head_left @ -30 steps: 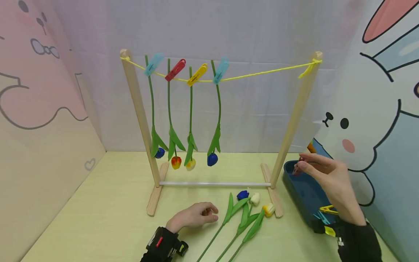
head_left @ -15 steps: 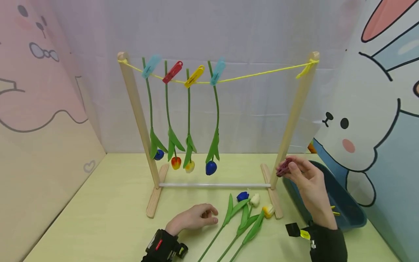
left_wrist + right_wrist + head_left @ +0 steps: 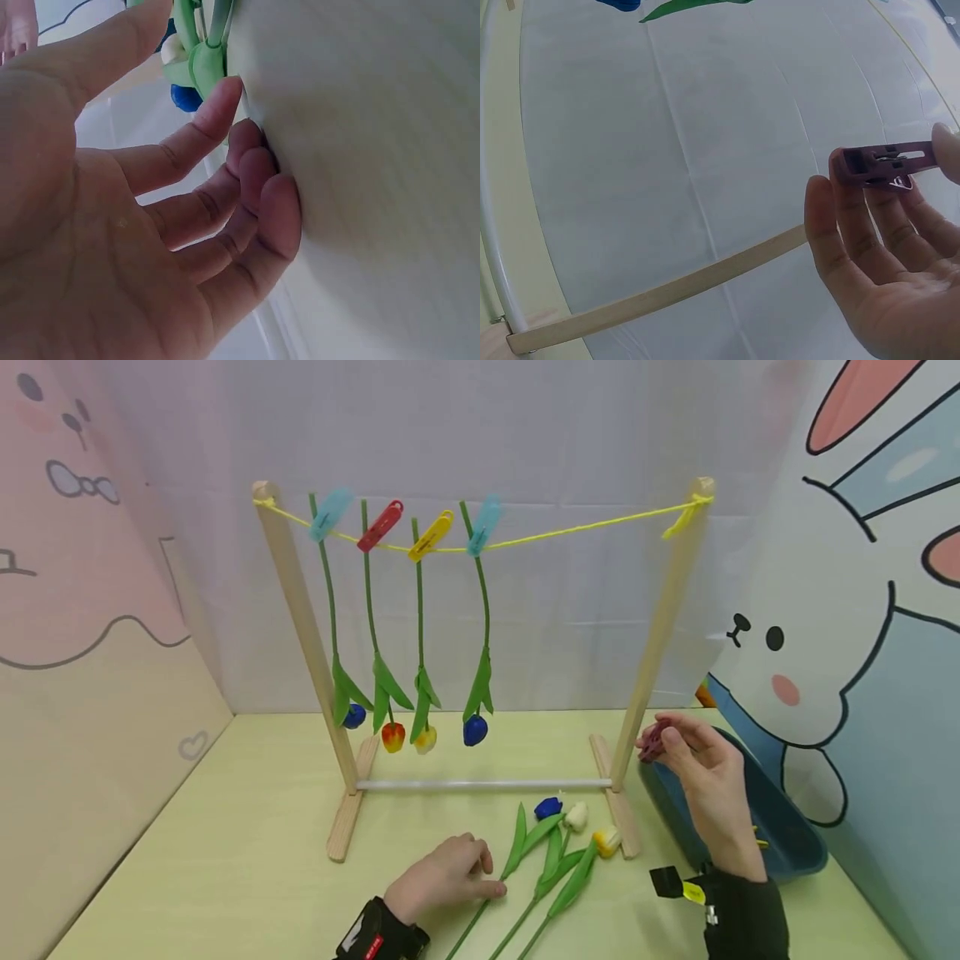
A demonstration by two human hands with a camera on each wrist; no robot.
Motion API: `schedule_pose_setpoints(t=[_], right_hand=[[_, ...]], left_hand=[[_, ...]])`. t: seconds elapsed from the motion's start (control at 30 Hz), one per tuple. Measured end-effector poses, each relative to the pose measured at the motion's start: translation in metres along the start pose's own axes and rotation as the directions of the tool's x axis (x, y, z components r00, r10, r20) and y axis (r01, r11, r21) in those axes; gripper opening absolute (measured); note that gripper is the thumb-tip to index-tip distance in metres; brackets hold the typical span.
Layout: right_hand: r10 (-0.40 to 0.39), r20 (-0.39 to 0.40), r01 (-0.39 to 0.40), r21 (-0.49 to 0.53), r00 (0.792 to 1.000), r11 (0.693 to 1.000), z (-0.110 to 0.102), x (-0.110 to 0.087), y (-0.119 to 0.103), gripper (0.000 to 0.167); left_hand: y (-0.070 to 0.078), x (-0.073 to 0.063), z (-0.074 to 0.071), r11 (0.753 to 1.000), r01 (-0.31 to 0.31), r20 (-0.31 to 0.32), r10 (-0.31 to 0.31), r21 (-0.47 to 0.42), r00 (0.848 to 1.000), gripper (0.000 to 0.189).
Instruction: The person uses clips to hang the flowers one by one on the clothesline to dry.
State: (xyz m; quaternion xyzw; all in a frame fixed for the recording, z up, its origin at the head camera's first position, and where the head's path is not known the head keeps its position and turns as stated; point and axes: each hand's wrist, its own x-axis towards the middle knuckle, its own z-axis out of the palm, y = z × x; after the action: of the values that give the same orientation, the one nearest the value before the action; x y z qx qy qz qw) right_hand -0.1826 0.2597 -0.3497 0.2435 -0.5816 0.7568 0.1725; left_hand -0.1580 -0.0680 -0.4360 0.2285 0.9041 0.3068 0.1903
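Maroon clothespin (image 3: 652, 742) sat pinched between the thumb and fingers of the right hand (image 3: 708, 781), just right of the wooden stand (image 3: 654, 652) and by the left end of the blue tray (image 3: 795, 845), as the head camera saw it. The left hand (image 3: 444, 878) held nothing; its fingers were loosely bent, low at the table (image 3: 247, 827), beside the leftmost stem of three tulips (image 3: 574, 887) lying there. Whether its thumb touched that stem, I could not tell. Four tulips (image 3: 480, 681) hung heads down from the yellow line (image 3: 585, 530), each under its own clip: light blue, red, yellow, light blue.
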Motion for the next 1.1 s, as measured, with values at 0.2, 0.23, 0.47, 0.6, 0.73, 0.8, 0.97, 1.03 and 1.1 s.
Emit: schedule_pose_setpoints(t=[0.2,0.23,0.47,0.6,0.73,0.8,0.97,1.03,1.1], right_hand=[[-0.028,0.012,0.028,0.011,1.0,1.0,0.0007,0.0009,0.0,0.028],[-0.029,0.012,0.029,0.01,0.999,1.0,0.0009,0.001,0.0001,0.028],[-0.013,-0.002,0.012,-0.013,1.0,1.0,0.0016,-0.0001,0.0001,0.027],[0.0,-0.016,0.0,-0.036,1.0,0.999,0.0024,-0.0005,-0.0004,0.026],[0.007,-0.024,-0.008,-0.049,1.0,0.999,0.0035,-0.0001,-0.0007,0.025],[0.007,-0.024,-0.008,-0.048,1.0,0.999,0.0036,-0.0003,-0.0005,0.025],[0.003,-0.013,-0.003,-0.042,1.0,0.999,0.0033,-0.0012,0.0006,0.026],[0.004,-0.011,-0.005,-0.046,1.0,0.999,0.0032,-0.0013,0.0009,0.026],[0.006,-0.013,-0.006,-0.056,1.0,0.998,0.003,-0.0015,0.0012,0.026]], left_hand=[[0.01,-0.0058,0.0028,0.993,0.023,-0.029,-0.02,0.112,0.999,0.026],[0.0104,-0.0066,0.0032,0.991,0.019,-0.032,-0.014,0.13,0.999,0.026],[0.0104,-0.0073,0.0048,0.974,0.003,-0.039,0.006,0.225,0.999,0.019],[0.0093,-0.0055,0.0049,0.97,0.006,-0.038,0.003,0.241,0.999,0.017],[0.0084,-0.0051,0.0042,0.967,0.0,-0.037,0.01,0.254,0.999,0.016],[0.0083,-0.0049,0.0037,0.967,-0.005,-0.033,0.014,0.256,0.999,0.015],[0.0094,-0.0057,0.0006,0.98,-0.03,-0.02,0.035,0.199,0.999,0.016],[0.0102,-0.0068,-0.0012,0.988,-0.027,-0.019,0.03,0.153,0.999,0.016],[0.0106,-0.0081,-0.0028,0.993,-0.006,-0.022,0.009,0.114,1.0,0.016]])
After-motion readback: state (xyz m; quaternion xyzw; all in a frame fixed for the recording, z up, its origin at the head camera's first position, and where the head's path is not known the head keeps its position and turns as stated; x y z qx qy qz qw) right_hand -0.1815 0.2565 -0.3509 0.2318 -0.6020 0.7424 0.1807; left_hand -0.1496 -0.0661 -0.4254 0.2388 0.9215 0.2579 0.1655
